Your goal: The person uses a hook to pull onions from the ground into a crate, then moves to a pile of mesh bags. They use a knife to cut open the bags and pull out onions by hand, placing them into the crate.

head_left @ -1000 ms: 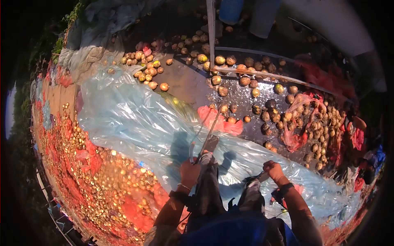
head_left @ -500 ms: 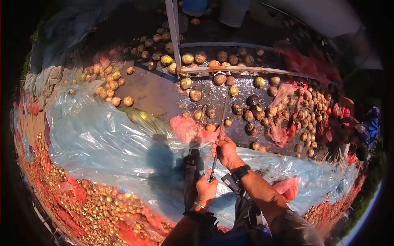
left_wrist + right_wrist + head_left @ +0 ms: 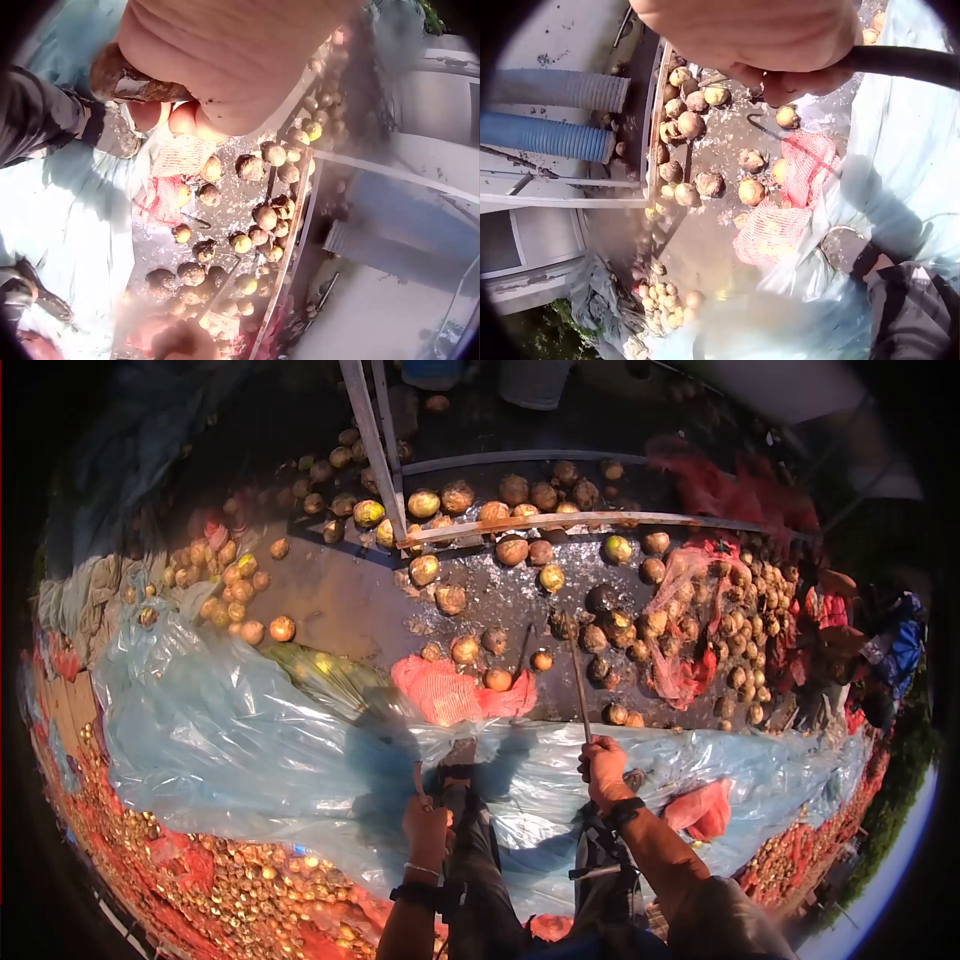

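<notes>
My left hand (image 3: 427,838) grips a short curved blade (image 3: 420,782) in front of the left leg. Its worn brown handle (image 3: 120,79) juts from the fist in the left wrist view. My right hand (image 3: 604,768) holds a long thin rod (image 3: 578,685) that points away over the wet floor. The rod's dark grip (image 3: 911,64) sticks out behind the fist in the right wrist view. Loose onions (image 3: 465,650) lie beyond the rod and around its far end. A red mesh bag (image 3: 440,690) rests at the sheet's far edge.
Crumpled clear plastic sheeting (image 3: 250,730) spreads underfoot. A metal frame rail (image 3: 560,520) crosses the floor, with an upright post (image 3: 375,450) at its left. Heaped onions (image 3: 190,880) with red netting fill the near left. Blue ribbed hose (image 3: 547,136) lies beyond the rail.
The rod has passed from my left hand to the right, with both hands on it midway. The left hand keeps the curved blade and has moved left; the view has turned.
</notes>
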